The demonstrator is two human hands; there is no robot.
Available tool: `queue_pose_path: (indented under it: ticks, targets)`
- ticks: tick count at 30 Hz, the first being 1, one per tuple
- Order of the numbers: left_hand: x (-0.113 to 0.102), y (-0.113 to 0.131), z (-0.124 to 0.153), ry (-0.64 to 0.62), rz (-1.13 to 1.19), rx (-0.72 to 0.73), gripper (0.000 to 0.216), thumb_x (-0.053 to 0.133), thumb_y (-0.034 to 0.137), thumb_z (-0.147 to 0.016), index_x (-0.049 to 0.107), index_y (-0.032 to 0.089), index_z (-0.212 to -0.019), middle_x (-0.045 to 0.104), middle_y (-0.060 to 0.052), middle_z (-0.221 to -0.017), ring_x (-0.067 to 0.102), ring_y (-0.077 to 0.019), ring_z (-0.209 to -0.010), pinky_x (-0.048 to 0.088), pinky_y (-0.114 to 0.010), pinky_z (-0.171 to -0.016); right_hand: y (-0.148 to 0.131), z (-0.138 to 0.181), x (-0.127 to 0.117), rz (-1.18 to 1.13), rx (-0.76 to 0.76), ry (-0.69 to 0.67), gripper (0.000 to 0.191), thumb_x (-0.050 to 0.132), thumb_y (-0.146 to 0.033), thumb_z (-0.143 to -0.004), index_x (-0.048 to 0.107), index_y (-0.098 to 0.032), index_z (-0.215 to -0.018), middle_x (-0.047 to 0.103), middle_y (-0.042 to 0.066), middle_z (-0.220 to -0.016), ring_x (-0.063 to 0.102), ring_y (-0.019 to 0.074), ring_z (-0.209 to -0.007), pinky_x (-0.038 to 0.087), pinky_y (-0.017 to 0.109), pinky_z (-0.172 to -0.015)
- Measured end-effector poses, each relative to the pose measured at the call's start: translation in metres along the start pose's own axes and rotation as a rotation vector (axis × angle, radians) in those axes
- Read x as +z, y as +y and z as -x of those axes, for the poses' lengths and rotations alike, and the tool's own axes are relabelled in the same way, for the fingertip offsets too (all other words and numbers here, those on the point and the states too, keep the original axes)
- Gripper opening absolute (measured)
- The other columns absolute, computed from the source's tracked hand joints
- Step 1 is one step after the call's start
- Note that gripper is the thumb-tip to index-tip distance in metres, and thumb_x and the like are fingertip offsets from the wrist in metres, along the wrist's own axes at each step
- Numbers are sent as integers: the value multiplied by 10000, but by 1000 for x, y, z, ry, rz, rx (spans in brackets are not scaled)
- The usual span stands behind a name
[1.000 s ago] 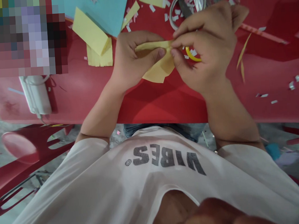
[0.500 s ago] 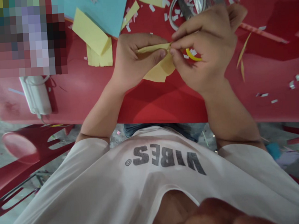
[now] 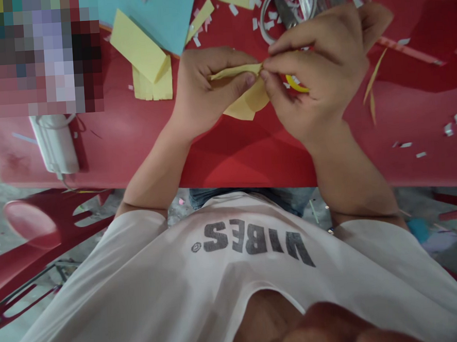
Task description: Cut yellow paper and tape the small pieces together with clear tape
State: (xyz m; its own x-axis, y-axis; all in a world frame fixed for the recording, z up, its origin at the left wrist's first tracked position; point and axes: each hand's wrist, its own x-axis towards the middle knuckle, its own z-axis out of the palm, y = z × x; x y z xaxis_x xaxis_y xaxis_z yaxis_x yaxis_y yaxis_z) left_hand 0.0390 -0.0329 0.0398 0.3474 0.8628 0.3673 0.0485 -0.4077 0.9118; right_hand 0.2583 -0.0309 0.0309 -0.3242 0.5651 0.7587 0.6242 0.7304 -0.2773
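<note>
We classify this place as a paper-craft work area; whether it belongs to a home, a school or a workshop, we cannot determine. Indicators on the red table (image 3: 247, 162): a folded yellow paper (image 3: 139, 46) just left of the left hand (image 3: 213, 89), a blue sheet (image 3: 153, 18) beyond it, and a tape roll (image 3: 264, 19) just beyond the right hand (image 3: 319, 77). Bodyward and left of the left hand, we identify a red chair (image 3: 32, 224) and a littered floor (image 3: 181, 218).
</note>
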Motion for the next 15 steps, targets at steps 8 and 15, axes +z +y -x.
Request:
queue_pose_path:
  ticks: [8,15]
  targets:
    - [2,6,-2,53,36,-34,149,774,278,-918,865,357,-1005,799,-9,-895,738,-226,-811,558,-339,-703,-3,0,-3,-50,41,-35,95,663,-439,-1018,649,-413,-1108,744,-72,-1079,672,275,-965,407,540,-950]
    - [3,-2,-2,59,2,-1,135,746,364,-916,856,369,-994,792,-6,-873,740,-234,-780,590,-357,-698,-3,-2,-7,-127,148,-148,136,574,-505,-1063,673,-413,-1056,712,-41,-1118,631,314,-1083,337,579,-1067]
